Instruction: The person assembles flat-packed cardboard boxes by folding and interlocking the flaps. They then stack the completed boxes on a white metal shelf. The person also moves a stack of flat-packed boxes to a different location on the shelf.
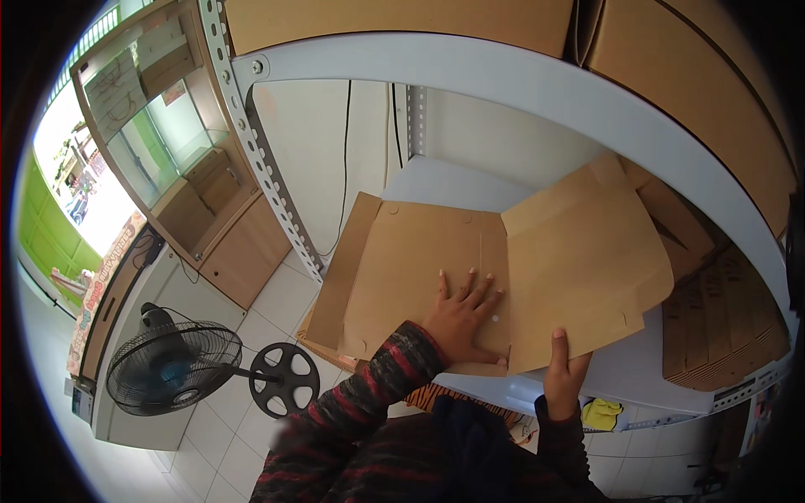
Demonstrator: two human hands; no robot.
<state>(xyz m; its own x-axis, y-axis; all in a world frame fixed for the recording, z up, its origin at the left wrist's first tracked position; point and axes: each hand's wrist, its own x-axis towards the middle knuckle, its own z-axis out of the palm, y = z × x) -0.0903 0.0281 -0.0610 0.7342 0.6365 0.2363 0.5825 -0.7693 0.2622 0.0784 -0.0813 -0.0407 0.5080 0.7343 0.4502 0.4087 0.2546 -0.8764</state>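
A brown cardboard box blank [579, 260], unfolded and creased down its middle, lies on a grey metal shelf [453, 180]. Its left panel has a raised side flap, and its right panel slopes upward. My left hand [461, 323] presses flat on the left panel beside the crease, fingers spread, palm down. At the near edge of the right panel, my right hand [566, 369] grips the cardboard with the thumb on top; its other fingers are mostly hidden beneath.
Stacked flat cardboard [717, 323] sits on the shelf at right. Large cartons [402, 21] rest on the shelf above, behind a curved-looking grey beam [419, 54]. A black fan [172, 369] lies at left near a glass cabinet [168, 126]. A yellow cloth [601, 413] is low right.
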